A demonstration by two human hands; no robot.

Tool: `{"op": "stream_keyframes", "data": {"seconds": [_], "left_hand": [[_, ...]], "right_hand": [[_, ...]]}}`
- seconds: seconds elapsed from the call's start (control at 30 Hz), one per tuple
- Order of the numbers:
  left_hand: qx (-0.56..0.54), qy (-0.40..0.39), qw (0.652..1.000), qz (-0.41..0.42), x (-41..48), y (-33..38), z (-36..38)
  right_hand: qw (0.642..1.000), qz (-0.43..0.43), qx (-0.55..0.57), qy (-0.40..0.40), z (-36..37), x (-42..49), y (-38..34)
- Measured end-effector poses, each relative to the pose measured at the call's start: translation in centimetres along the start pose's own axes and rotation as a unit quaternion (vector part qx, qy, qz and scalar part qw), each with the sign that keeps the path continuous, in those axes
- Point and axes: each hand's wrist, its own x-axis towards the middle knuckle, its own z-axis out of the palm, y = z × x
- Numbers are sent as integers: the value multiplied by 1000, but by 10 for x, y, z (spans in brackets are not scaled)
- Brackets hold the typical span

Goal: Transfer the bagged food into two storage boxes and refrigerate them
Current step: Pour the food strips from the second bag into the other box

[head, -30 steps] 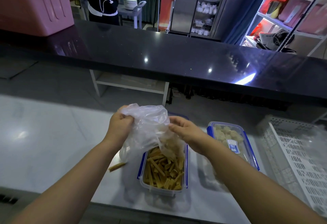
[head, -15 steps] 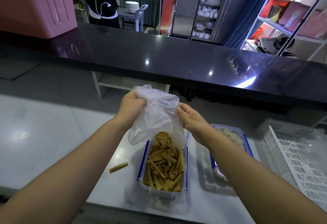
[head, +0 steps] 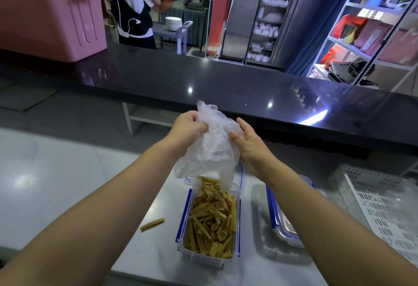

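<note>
You have one clear plastic bag (head: 211, 150) in the air, mouth down, directly above the near storage box (head: 209, 224), and its lower edge hangs just over the far end of that box. There are two storage boxes on the white counter (head: 56, 184): the one under the bag is open and filled with yellowish-brown food sticks (head: 211, 220), and the second box (head: 283, 222) sits just to its right, mostly hidden behind your right forearm (its contents can't be made out from here). One single stick (head: 152, 224) lies loose on the counter to the left of the filled box, apart from it.

Your left hand (head: 187, 127) is closed in a fist around the bunched top of the bag, fingers curled over the plastic. Your right hand (head: 251, 143) is only partly closed: the thumb presses the bag's right side and the fingers wrap behind it, so it looks like a loose pinch rather than a tight clasp. The bag sits between your two hands, held higher than the box, and appears nearly empty, with a few sticks at its mouth.

To the right, one white perforated crate (head: 382, 206) rests on the counter. Beyond runs the black bar top (head: 226, 82), with one pink bin (head: 49, 14) on its far left and another person (head: 133, 7) standing behind it.
</note>
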Motion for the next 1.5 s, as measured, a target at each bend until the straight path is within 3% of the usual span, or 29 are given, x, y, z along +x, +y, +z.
{"op": "stream_keyframes", "data": {"seconds": [0.17, 0.47, 0.63, 0.73, 0.8, 0.87, 0.93, 1.03, 1.13, 1.2, 1.33, 1.43, 1.5], "left_hand": [[-6, -35, 999, 7, -7, -3, 12], [-72, -79, 994, 14, -7, -26, 10], [-7, -183, 983, -27, -7, -47, 1], [15, -201, 979, -32, -13, -62, 7], [3, -177, 984, -23, -14, -66, 12], [-39, -150, 987, -35, -12, -65, 15], [-110, -148, 981, -65, -10, -63, 16], [-225, -170, 954, -100, -9, -60, 13], [-263, -172, 939, -137, -6, -60, 13], [-214, -150, 953, -156, -4, -59, 16], [-140, -77, 982, -103, -1, -60, 14], [-143, -44, 985, -87, 1, -60, 10], [-135, -57, 987, -72, 0, -58, 13]], "right_hand": [[993, -17, -111, 20, 10, -1, -2], [983, -73, -140, 100, 21, -5, 8], [974, -104, -161, 119, 10, 0, 13], [962, -125, -212, 122, 6, 4, 20], [920, -160, -334, 131, 4, 4, 25], [831, -220, -492, 137, 2, 3, 29], [765, -256, -575, 136, 1, -1, 30], [727, -265, -621, 124, 2, -4, 31], [737, -256, -617, 106, 3, -4, 31], [748, -250, -609, 80, 2, -2, 32], [824, -216, -522, 40, -2, -3, 35], [870, -204, -440, 90, -3, -5, 38], [916, -148, -362, 92, 2, -4, 37]]}}
